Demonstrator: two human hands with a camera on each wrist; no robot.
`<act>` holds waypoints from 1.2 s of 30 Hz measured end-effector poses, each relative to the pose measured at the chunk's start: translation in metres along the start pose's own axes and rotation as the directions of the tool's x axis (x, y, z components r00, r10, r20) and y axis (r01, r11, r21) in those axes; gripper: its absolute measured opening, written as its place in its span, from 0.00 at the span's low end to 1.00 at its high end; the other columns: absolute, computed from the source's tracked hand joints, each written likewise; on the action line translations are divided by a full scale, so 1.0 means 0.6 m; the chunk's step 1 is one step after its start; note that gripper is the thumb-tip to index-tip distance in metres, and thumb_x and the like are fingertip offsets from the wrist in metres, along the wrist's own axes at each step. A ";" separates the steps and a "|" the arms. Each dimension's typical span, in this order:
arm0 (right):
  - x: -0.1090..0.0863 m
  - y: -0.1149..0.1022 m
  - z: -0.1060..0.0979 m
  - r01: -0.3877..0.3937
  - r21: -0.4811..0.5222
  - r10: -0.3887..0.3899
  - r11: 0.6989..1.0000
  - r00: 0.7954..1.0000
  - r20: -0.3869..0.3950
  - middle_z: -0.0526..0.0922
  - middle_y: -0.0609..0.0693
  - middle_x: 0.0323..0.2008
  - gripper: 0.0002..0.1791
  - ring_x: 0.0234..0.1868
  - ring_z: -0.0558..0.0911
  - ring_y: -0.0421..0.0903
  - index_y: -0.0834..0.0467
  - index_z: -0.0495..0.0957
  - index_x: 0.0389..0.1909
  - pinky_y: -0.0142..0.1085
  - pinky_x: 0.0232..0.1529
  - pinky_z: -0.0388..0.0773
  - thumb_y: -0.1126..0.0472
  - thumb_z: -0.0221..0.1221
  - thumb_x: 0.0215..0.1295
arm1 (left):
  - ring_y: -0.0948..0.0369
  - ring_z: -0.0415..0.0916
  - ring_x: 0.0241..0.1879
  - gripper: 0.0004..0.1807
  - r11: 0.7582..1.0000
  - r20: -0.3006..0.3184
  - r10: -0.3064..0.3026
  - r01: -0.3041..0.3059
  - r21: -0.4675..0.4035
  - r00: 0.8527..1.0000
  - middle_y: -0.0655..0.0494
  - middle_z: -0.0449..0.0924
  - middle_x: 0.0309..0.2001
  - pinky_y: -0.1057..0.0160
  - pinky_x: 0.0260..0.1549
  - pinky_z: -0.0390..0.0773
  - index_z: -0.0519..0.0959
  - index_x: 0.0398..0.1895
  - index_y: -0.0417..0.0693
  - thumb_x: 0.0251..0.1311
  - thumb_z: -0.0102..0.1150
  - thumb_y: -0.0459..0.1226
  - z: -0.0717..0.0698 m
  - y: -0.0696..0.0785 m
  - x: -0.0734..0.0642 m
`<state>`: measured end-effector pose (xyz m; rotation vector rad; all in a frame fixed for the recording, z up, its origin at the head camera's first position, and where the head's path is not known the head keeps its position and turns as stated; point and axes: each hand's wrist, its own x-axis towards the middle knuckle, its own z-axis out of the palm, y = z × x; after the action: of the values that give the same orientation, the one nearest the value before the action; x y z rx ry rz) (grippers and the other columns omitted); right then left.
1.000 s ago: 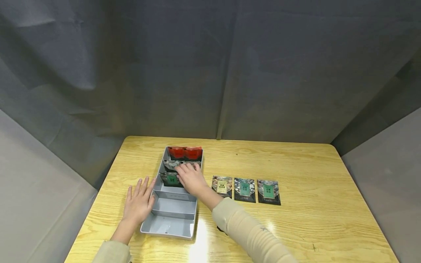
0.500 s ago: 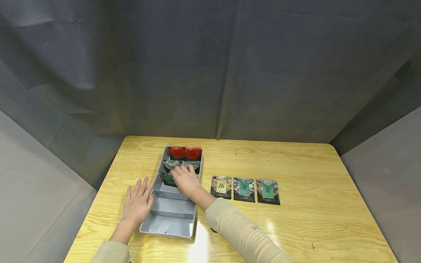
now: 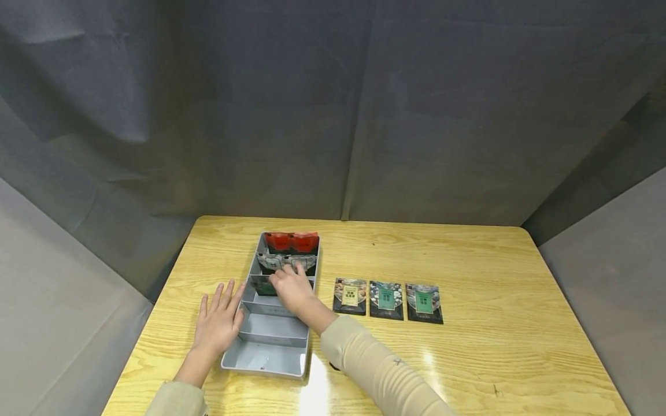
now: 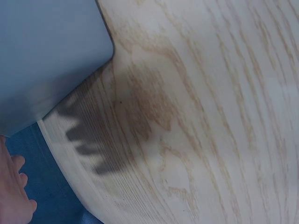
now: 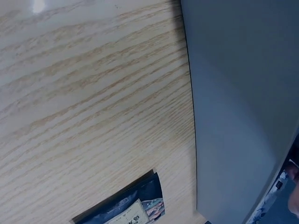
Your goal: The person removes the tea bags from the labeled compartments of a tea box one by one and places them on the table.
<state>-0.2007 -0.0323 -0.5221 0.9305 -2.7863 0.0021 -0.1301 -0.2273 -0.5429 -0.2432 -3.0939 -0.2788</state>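
A grey divided tray [image 3: 265, 357] lies lengthwise on the table. My left hand [image 3: 218, 320] rests with spread fingers along its left rim. Over the middle compartment, my right hand [image 3: 292, 289] bends its fingers down to the dark sachets with green labels; one sachet [image 3: 260, 284] shows left of the fingertips. I cannot tell whether it pinches a sachet or only touches one. Grey-patterned sachets [image 3: 270, 263] stand one compartment farther back, and red ones [image 3: 280, 241] fill the farthest. In the right wrist view the tray's side wall [image 5: 238, 93] hides most of that hand.
Right of the tray, three sachets lie flat in a row: one with a yellow label [image 3: 350, 296], two with green labels, a middle one [image 3: 387, 300] and a right one [image 3: 425, 303]. A dark curtain [image 3: 333, 115] hangs behind the wooden table [image 3: 494, 277].
My right hand has shifted slightly left and toward me, from the grey-patterned sachets to the green-labelled ones, and stays low over the tray. My left hand has kept its place on the rim.
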 end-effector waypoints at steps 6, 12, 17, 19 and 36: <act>-0.006 -0.001 -0.004 0.006 0.002 -0.006 1.000 1.000 -0.005 0.80 0.38 0.43 0.12 0.48 0.73 0.41 0.45 0.78 0.47 0.44 0.57 0.62 0.55 0.56 0.61 | 0.47 0.40 0.70 0.29 1.000 -0.002 -0.002 0.002 0.001 1.000 0.47 0.48 0.71 0.42 0.65 0.34 0.52 0.71 0.55 0.67 0.36 0.46 0.000 0.000 0.000; -0.011 0.001 -0.010 0.003 0.009 -0.003 1.000 1.000 -0.012 0.80 0.38 0.43 0.12 0.48 0.73 0.40 0.45 0.78 0.46 0.43 0.57 0.61 0.56 0.54 0.62 | 0.46 0.41 0.69 0.29 1.000 -0.008 -0.001 0.001 -0.007 1.000 0.47 0.49 0.70 0.41 0.65 0.35 0.52 0.71 0.55 0.67 0.37 0.45 -0.001 0.001 0.000; -0.013 0.005 -0.013 0.007 0.019 -0.006 1.000 0.999 -0.034 0.80 0.38 0.43 0.13 0.47 0.73 0.40 0.46 0.78 0.46 0.43 0.57 0.62 0.58 0.54 0.62 | 0.46 0.41 0.69 0.29 1.000 -0.005 -0.005 0.005 -0.005 1.000 0.47 0.49 0.70 0.41 0.65 0.36 0.51 0.71 0.56 0.67 0.37 0.45 -0.001 0.001 0.000; -0.015 0.008 -0.015 0.010 0.025 -0.009 1.000 0.999 -0.052 0.80 0.39 0.43 0.13 0.47 0.73 0.40 0.46 0.78 0.46 0.43 0.56 0.62 0.59 0.55 0.61 | 0.46 0.41 0.69 0.29 1.000 -0.003 -0.005 0.005 -0.011 1.000 0.47 0.48 0.71 0.41 0.65 0.35 0.51 0.71 0.56 0.67 0.37 0.45 -0.001 0.001 0.000; -0.039 0.040 -0.050 0.044 0.043 -0.034 0.998 0.978 -0.208 0.77 0.40 0.44 0.15 0.47 0.71 0.40 0.47 0.74 0.47 0.43 0.56 0.60 0.62 0.53 0.59 | 0.46 0.40 0.70 0.29 1.000 0.002 0.003 -0.003 -0.024 1.000 0.47 0.48 0.71 0.42 0.65 0.32 0.51 0.71 0.55 0.67 0.37 0.45 -0.001 0.001 -0.001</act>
<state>-0.1910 0.0024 -0.4960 0.9384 -2.5860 0.1515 -0.1294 -0.2268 -0.5423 -0.2485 -3.0934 -0.3166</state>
